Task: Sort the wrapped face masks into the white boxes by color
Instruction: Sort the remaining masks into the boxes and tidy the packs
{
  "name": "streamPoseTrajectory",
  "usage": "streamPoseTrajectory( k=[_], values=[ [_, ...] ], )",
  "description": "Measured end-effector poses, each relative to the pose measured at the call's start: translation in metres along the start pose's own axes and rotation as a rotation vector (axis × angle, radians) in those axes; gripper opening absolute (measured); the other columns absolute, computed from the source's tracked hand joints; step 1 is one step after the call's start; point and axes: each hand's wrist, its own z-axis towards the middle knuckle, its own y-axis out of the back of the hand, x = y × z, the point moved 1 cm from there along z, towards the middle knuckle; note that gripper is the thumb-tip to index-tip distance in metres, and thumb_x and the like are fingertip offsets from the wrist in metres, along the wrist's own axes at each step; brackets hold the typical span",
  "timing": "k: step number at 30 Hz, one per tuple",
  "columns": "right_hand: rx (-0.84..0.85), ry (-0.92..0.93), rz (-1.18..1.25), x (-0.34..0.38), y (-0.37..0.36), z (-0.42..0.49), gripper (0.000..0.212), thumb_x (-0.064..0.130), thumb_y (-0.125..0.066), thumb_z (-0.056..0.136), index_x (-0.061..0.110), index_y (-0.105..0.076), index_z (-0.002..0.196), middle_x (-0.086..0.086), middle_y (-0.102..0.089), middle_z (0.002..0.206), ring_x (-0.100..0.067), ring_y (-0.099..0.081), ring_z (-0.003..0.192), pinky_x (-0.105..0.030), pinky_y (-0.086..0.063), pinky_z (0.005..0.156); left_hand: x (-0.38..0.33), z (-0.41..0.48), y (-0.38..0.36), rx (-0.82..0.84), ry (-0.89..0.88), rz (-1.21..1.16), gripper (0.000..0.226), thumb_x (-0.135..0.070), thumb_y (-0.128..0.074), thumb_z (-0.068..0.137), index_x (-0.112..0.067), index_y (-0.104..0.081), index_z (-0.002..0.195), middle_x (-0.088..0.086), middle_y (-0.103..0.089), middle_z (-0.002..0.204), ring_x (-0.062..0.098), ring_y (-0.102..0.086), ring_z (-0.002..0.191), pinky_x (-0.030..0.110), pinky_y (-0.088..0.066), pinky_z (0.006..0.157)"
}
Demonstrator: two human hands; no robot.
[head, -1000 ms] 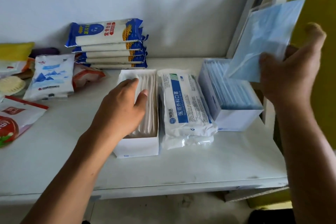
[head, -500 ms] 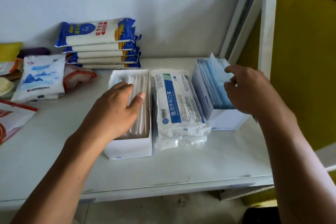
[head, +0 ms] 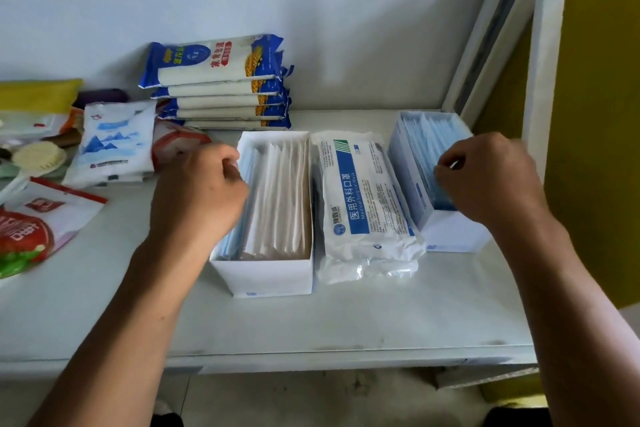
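Two white boxes stand on the white table. The left box (head: 266, 274) holds upright white wrapped masks (head: 280, 198) and a few blue wrapped masks (head: 235, 236) along its left wall. My left hand (head: 197, 198) is at that wall, its curled fingers pinching the top of the blue ones. The right box (head: 453, 232) is filled with blue wrapped masks (head: 426, 135). My right hand (head: 485, 177) is over its near part, fingertips curled and pinching the top edge of a blue mask inside. A sealed white and blue bag of surgical masks (head: 363, 198) lies between the boxes.
A stack of blue and white packets (head: 214, 80) stands against the wall behind the left box. A white pouch (head: 114, 142), a red bag (head: 27, 232) and a brush (head: 38, 156) lie at the left. A yellow panel (head: 602, 114) borders the right side.
My right hand brought a blue wrapped mask down from the upper right into the right box. My left hand shifted from lying on the white masks to the left box's left side, fingers now curled.
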Motion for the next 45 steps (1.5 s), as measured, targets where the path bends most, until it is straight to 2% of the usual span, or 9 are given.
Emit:
streamPoseTrajectory(
  k=[4, 7, 14, 19, 24, 29, 36, 40, 45],
  values=[
    [-0.017, 0.021, 0.048, 0.007, 0.004, -0.001, 0.018, 0.022, -0.062, 0.094, 0.013, -0.077, 0.096, -0.004, -0.071, 0.081, -0.020, -0.061, 0.066, -0.027, -0.050, 0.060, 0.014, -0.001, 0.003, 0.156, 0.043, 0.091, 0.028, -0.031, -0.070, 0.088, -0.020, -0.073, 0.114, 0.006, -0.071, 0.116, 0.026, -0.066, 0.101, 0.031, -0.048, 0.084],
    [-0.078, 0.185, 0.205, 0.031, 0.008, -0.010, 0.028, 0.031, -0.060, 0.094, 0.014, -0.074, 0.110, -0.004, -0.075, 0.098, -0.018, -0.066, 0.078, -0.033, -0.057, 0.070, 0.017, -0.005, -0.001, 0.182, -0.026, 0.159, 0.049, -0.036, -0.076, 0.082, -0.019, -0.065, 0.126, 0.008, -0.063, 0.130, 0.027, -0.057, 0.119, 0.041, -0.050, 0.095],
    [0.319, 0.606, 0.387, 0.092, -0.033, -0.066, 0.046, 0.044, -0.057, 0.092, 0.020, -0.063, 0.131, 0.000, -0.060, 0.137, -0.017, -0.048, 0.131, -0.033, -0.040, 0.108, 0.001, -0.014, -0.012, 0.154, -0.021, 0.495, 0.054, -0.034, -0.072, 0.079, -0.011, -0.056, 0.126, 0.013, -0.043, 0.144, 0.036, -0.038, 0.132, 0.042, -0.047, 0.091],
    [0.402, 0.694, 0.341, 0.103, -0.052, -0.084, 0.054, 0.047, -0.043, 0.094, 0.019, -0.052, 0.139, 0.000, -0.046, 0.152, -0.024, -0.029, 0.148, -0.040, -0.027, 0.120, -0.006, -0.018, -0.023, 0.247, 0.016, 0.535, 0.022, -0.028, -0.060, 0.087, -0.013, -0.064, 0.102, 0.012, -0.044, 0.135, 0.033, -0.037, 0.128, 0.039, -0.043, 0.089],
    [0.401, 0.682, 0.307, 0.102, -0.054, -0.087, 0.051, 0.045, -0.040, 0.094, 0.024, -0.047, 0.140, -0.002, -0.045, 0.148, -0.024, -0.028, 0.147, -0.042, -0.033, 0.116, -0.002, -0.015, -0.025, 0.314, 0.054, 0.506, 0.030, -0.037, -0.057, 0.090, -0.012, -0.063, 0.106, 0.010, -0.052, 0.122, 0.032, -0.039, 0.123, 0.039, -0.042, 0.089],
    [0.400, 0.671, 0.270, 0.102, -0.053, -0.086, 0.053, 0.045, -0.039, 0.096, 0.037, -0.036, 0.148, -0.002, -0.039, 0.153, -0.025, -0.024, 0.148, -0.045, -0.034, 0.113, 0.008, -0.007, -0.021, 0.262, 0.098, 0.238, 0.041, -0.040, -0.060, 0.081, -0.005, -0.067, 0.102, 0.010, -0.058, 0.099, 0.033, -0.054, 0.108, 0.036, -0.046, 0.073],
    [0.342, 0.637, 0.288, 0.098, -0.055, -0.082, 0.040, 0.050, -0.042, 0.095, 0.029, -0.059, 0.124, 0.000, -0.045, 0.147, -0.020, -0.033, 0.142, -0.047, -0.042, 0.103, 0.011, 0.006, 0.009, 0.201, 0.229, -0.330, 0.018, -0.026, -0.067, 0.083, -0.009, -0.068, 0.085, 0.004, -0.066, 0.069, 0.017, -0.061, 0.061, 0.026, -0.046, 0.052],
    [0.340, 0.644, 0.304, 0.096, -0.055, -0.080, 0.040, 0.050, -0.042, 0.096, 0.026, -0.061, 0.121, 0.003, -0.048, 0.143, -0.018, -0.037, 0.139, -0.044, -0.043, 0.104, 0.016, 0.013, 0.029, 0.074, 0.194, -0.549, 0.014, -0.026, -0.067, 0.088, -0.014, -0.067, 0.096, 0.004, -0.066, 0.083, 0.016, -0.059, 0.070, 0.024, -0.042, 0.056],
    [0.350, 0.349, 0.939, 0.101, -0.048, -0.071, 0.046, 0.049, -0.045, 0.092, 0.017, -0.064, 0.119, 0.002, -0.065, 0.122, -0.018, -0.060, 0.116, -0.042, -0.049, 0.097, 0.008, 0.012, 0.038, -0.003, 0.134, -0.895, 0.019, -0.026, -0.068, 0.084, -0.020, -0.070, 0.102, -0.009, -0.074, 0.084, 0.008, -0.069, 0.079, 0.023, -0.053, 0.068]
  ],
)
